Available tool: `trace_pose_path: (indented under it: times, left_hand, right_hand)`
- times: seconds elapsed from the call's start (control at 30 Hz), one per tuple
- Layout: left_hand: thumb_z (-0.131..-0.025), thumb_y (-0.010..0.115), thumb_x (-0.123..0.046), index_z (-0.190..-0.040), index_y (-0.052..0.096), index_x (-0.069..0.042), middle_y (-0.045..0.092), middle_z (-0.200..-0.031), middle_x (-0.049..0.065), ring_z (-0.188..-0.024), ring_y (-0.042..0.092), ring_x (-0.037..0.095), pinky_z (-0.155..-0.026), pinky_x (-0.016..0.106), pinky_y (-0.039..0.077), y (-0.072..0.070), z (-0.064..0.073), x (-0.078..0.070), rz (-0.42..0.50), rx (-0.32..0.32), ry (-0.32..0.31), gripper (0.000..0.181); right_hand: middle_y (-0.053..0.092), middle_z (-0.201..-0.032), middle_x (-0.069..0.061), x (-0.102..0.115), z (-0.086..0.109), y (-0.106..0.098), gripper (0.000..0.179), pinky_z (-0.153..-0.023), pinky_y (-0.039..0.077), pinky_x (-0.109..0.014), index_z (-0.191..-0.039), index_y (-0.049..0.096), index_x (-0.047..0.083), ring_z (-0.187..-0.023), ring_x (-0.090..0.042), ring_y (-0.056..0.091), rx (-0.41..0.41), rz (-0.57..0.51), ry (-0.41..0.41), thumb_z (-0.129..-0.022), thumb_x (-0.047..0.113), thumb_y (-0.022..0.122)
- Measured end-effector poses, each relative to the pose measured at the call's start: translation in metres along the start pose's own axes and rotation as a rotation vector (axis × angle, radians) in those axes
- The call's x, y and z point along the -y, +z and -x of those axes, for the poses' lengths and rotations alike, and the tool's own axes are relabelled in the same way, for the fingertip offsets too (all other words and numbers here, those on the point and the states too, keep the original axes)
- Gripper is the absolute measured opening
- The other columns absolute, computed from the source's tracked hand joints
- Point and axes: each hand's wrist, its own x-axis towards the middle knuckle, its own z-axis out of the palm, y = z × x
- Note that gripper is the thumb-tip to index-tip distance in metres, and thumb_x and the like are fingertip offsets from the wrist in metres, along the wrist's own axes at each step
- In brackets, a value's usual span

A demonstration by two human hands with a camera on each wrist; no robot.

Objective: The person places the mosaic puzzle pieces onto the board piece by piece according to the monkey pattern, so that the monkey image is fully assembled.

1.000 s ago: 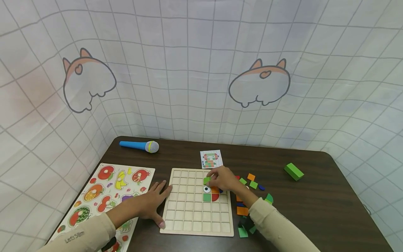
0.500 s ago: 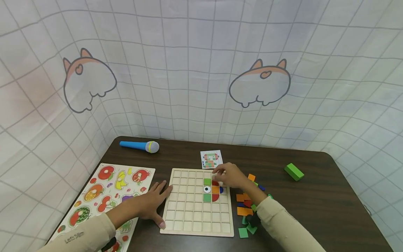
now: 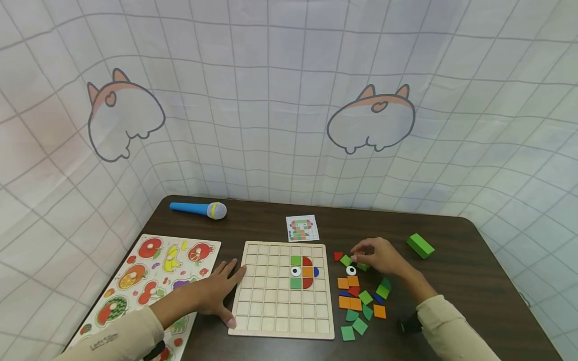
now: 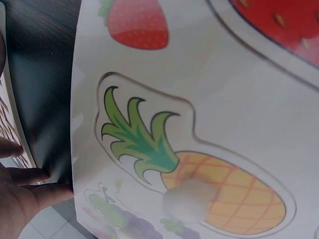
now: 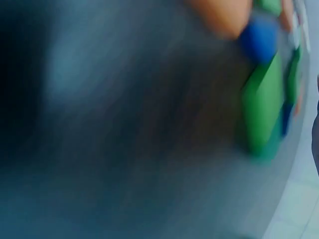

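Observation:
The wooden grid board [image 3: 264, 301] lies on the table in the head view. Colored tiles sit in its upper right part: a green square [image 3: 295, 260], an orange square [image 3: 307, 272], a round eye tile [image 3: 295, 271], red quarter-rounds above and below, and a blue half-round [image 3: 316, 272]. With fingers spread, my left hand [image 3: 212, 293] rests along the board's left edge. My right hand [image 3: 379, 256] is over the loose tiles right of the board, its fingers bent and fingertips right at a light green square tile [image 3: 346, 260]. The right wrist view is blurred and hardly shows this hand.
Several loose orange [image 3: 380, 311], green, red and blue tiles lie right of the board. A patterned card [image 3: 302, 228] is behind it. A fruit puzzle board [image 3: 153, 281] lies left, a toy microphone [image 3: 198, 209] at back left, and a green block [image 3: 420, 245] at right.
My right hand has set a red quarter-round above the orange square, after the green square, and moved right to the loose tiles. The left hand stays at the board's edge.

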Motion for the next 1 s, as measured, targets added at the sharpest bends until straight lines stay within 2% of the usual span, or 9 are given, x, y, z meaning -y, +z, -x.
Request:
trace_pose_path:
  times: [0.2,0.27,0.4,0.67,1.0]
  left_hand:
    - [-0.064,0.087,-0.059,-0.160,0.021,-0.012,0.014,-0.165,0.026,-0.150,0.013,0.053,-0.109,0.066,0.036,0.001,0.000,0.001,-0.004,0.000,-0.004,0.126]
    - [-0.063,0.086,-0.060,-0.161,0.020,-0.012,0.013,-0.165,0.026,-0.151,0.012,0.052,-0.110,0.065,0.036,0.002,-0.001,0.002,-0.004,-0.001,-0.009,0.127]
    - [-0.063,0.086,-0.061,-0.161,0.020,-0.014,0.012,-0.165,0.025,-0.151,0.011,0.052,-0.110,0.064,0.036,0.003,-0.002,0.004,0.003,0.002,-0.014,0.127]
    - [-0.065,0.087,-0.057,-0.161,0.019,-0.011,0.013,-0.165,0.026,-0.150,0.011,0.053,-0.109,0.065,0.036,0.002,-0.001,0.003,0.009,0.001,0.007,0.126]
    - [-0.065,0.087,-0.058,-0.161,0.020,-0.012,0.013,-0.165,0.026,-0.150,0.012,0.053,-0.109,0.066,0.036,0.001,0.000,0.001,0.006,0.006,-0.003,0.125]
  right_hand:
    - [0.071,-0.093,0.002,-0.017,0.018,-0.005,0.023,-0.074,0.052,-0.034,-0.103,0.076,0.011,-0.084,-0.013,0.062,-0.025,0.125,0.032,-0.087,0.028,0.079]
    - [0.071,-0.095,0.002,-0.018,0.020,-0.005,0.026,-0.079,0.052,-0.039,-0.103,0.076,0.011,-0.090,-0.017,0.063,-0.025,0.142,0.031,-0.086,0.031,0.080]
    - [0.070,-0.098,0.000,-0.019,0.021,-0.004,0.027,-0.081,0.052,-0.043,-0.105,0.076,0.012,-0.092,-0.019,0.063,-0.017,0.156,0.025,-0.086,0.031,0.080]
    - [0.068,-0.098,0.001,-0.021,0.021,-0.003,0.026,-0.080,0.051,-0.039,-0.106,0.073,0.012,-0.090,-0.016,0.061,0.001,0.176,0.028,-0.087,0.028,0.080]
    - [0.065,-0.095,0.002,-0.016,0.019,-0.005,0.029,-0.072,0.045,-0.029,-0.111,0.070,0.010,-0.084,-0.013,0.056,0.054,0.139,0.032,-0.088,0.025,0.078]
